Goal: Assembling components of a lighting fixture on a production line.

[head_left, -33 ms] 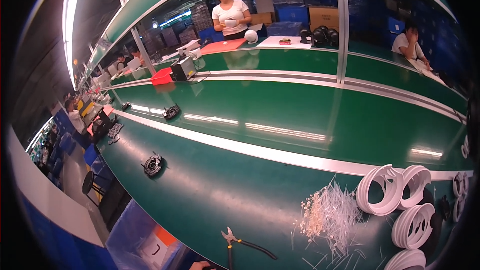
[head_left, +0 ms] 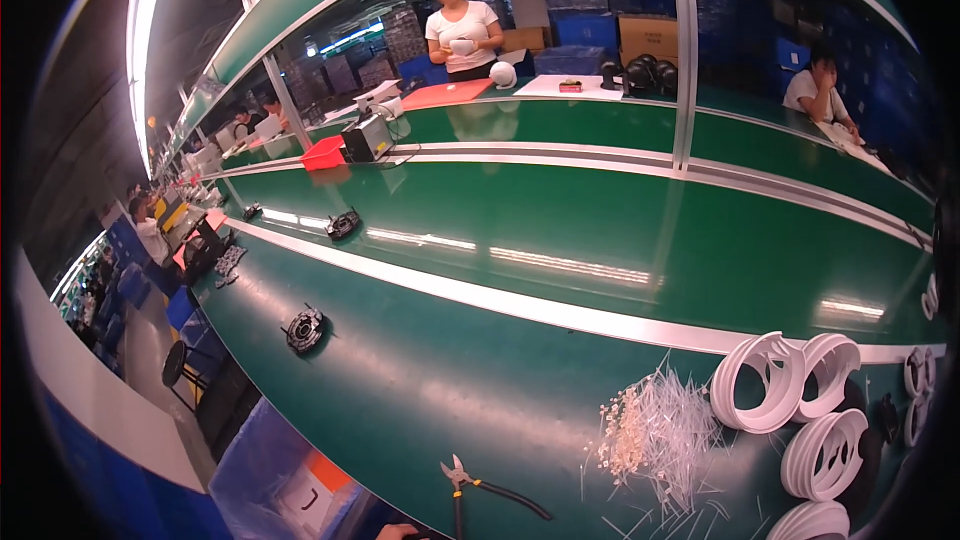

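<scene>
Only a small part of my left hand (head_left: 397, 532) shows at the lower edge, beside the table's near edge. A dark thing lies against it, too cut off to name, and its fingers are mostly hidden. My right hand is out of the picture. Nearest to the left hand, a pair of diagonal cutters (head_left: 458, 478) with black and yellow handles lies on the green table (head_left: 400, 390), jaws parted. Right of the cutters is a loose heap of thin whitish cable ties (head_left: 672, 430). Several white ribbed plastic rings (head_left: 822, 455) stand at the right.
A round black part (head_left: 305, 330) sits on the table at left, and a similar part (head_left: 343, 224) rests beyond the pale strip (head_left: 480, 297). Below the near edge stands a blue-lined bin (head_left: 265, 460). A red tray (head_left: 323, 153) is farther back. Across the line, a person (head_left: 465, 30) stands holding a white part.
</scene>
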Demonstrator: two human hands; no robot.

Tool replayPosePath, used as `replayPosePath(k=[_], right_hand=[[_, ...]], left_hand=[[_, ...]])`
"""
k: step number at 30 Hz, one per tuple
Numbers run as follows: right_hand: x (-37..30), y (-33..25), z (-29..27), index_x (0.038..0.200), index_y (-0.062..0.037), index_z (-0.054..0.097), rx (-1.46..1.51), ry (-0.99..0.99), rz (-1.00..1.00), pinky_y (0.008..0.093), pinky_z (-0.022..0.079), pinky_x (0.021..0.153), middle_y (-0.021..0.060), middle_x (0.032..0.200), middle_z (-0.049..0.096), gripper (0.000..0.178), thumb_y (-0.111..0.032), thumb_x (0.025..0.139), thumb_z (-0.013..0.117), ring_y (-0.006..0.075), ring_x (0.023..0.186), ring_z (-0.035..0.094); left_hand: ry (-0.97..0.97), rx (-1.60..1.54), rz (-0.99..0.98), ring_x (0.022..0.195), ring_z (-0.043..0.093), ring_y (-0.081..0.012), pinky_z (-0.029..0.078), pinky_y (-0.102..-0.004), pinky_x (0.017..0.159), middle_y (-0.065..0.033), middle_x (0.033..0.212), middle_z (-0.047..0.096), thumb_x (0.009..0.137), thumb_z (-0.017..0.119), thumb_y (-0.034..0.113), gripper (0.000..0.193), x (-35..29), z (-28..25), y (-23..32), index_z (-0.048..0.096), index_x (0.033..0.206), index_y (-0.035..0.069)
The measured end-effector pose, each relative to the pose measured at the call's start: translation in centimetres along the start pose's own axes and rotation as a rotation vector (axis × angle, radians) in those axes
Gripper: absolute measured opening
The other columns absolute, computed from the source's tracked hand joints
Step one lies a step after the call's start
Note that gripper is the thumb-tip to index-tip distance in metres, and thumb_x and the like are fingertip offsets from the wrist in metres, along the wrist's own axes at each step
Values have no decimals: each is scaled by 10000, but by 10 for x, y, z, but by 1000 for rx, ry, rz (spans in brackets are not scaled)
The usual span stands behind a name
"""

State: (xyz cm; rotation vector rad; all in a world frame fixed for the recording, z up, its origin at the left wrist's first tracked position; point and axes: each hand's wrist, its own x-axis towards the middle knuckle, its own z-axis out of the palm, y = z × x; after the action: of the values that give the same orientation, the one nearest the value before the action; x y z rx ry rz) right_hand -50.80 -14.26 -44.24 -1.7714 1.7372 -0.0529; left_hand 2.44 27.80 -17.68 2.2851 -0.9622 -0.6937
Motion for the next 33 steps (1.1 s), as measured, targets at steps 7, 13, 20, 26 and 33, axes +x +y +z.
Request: replayPosePath(k=[7, 13, 20, 26, 33], right_hand=[[-7, 11, -22, 1124, -30, 448, -87, -29, 30, 434, 294, 928, 200, 1202, 420, 564, -357, 691, 602, 343, 1127, 369], [-46, 27, -29, 1141, -40, 441, -147, -52, 110, 424, 287, 939, 195, 1208, 419, 590, -377, 684, 602, 336, 1139, 361], [-54, 22, -45, 1160, -51, 432, -211, -51, 151, 413, 278, 952, 190, 1216, 418, 620, -401, 677, 602, 327, 1153, 352], [-74, 31, -56, 1177, -60, 425, -262, -63, 198, 403, 271, 963, 185, 1222, 418, 646, -421, 671, 603, 319, 1165, 344], [-102, 41, -67, 1196, -71, 416, -325, -79, 261, 392, 263, 976, 180, 1229, 417, 677, -445, 664, 603, 311, 1178, 335]], left_hand=[[33, -160, -166, 726, 546, -350, 448, -373, 643, -182, 823, 564, 754, 574, 182, 215, -14, 25, -21, 527, 895, 27], [10, -145, -10, 788, 556, -310, 448, -346, 702, -166, 893, 566, 719, 584, 151, 269, -18, 7, 5, 566, 955, 22], [-48, -9, -162, 704, 563, -309, 450, -345, 632, -175, 762, 581, 714, 609, 239, 259, -17, -1, 18, 604, 798, -6], [6, -94, -233, 738, 564, -321, 446, -364, 688, -176, 795, 588, 754, 586, 254, 285, -23, 17, -3, 578, 864, -9], [170, -88, -222, 816, 577, -296, 455, -338, 722, -151, 873, 597, 726, 626, 204, 240, -35, 22, 0, 590, 893, 36]])
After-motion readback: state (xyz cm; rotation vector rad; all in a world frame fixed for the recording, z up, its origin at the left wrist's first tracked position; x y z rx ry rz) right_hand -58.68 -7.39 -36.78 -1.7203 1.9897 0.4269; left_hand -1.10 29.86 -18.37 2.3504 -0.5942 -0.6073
